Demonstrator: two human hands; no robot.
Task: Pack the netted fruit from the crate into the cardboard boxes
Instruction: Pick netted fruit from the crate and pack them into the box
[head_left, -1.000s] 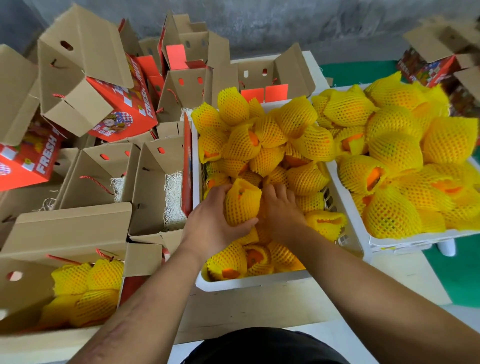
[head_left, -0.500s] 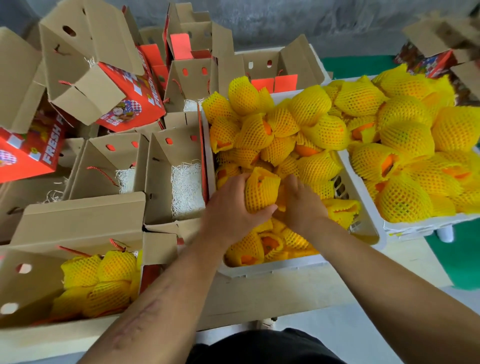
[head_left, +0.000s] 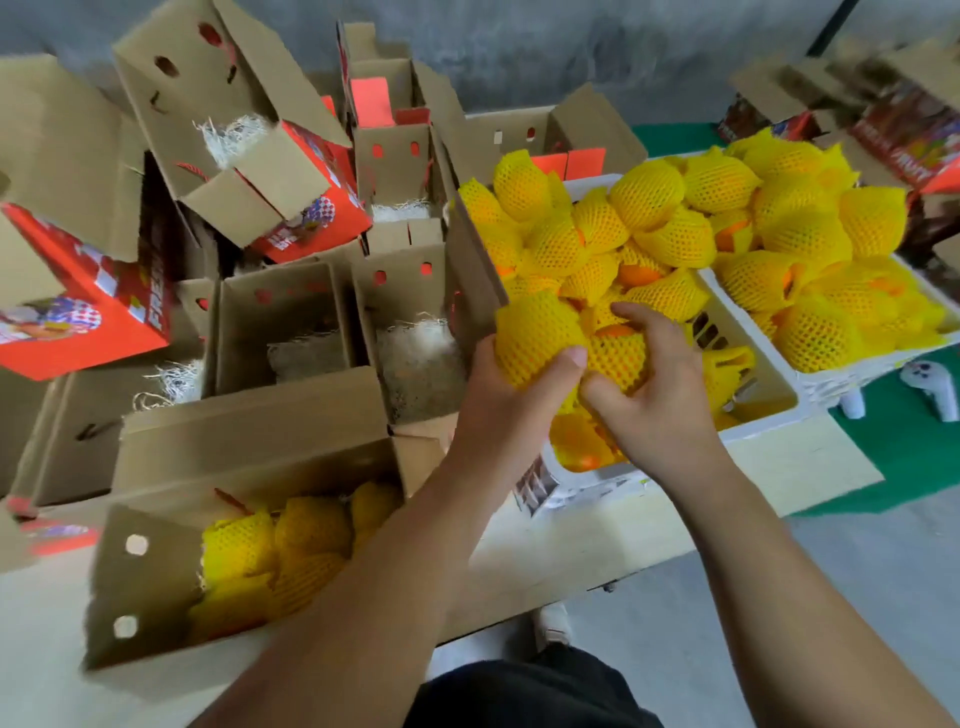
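Observation:
My left hand (head_left: 506, 400) grips a fruit in yellow foam netting (head_left: 535, 332) lifted above the near end of a white crate (head_left: 763, 415). Beside it my right hand (head_left: 660, 395) closes on a second netted fruit (head_left: 615, 356), fingers curled over its top. The crate is heaped with several more netted fruit (head_left: 597, 228). At the lower left stands an open cardboard box (head_left: 150, 582) holding several netted fruit (head_left: 275, 556). Just left of the crate, two open boxes (head_left: 410, 312) hold only white shredded padding.
A second white crate (head_left: 841, 374) piled with netted fruit stands at the right. Many open red-and-brown boxes (head_left: 249, 145) are stacked at the back left. The crates rest on a pale board (head_left: 779, 467) over green matting (head_left: 914, 447). A grey wall runs behind.
Both hands have lifted from the crate's heap, each with a netted fruit, and shifted slightly left. The camera has tilted and moved, so the boxes sit further right in view.

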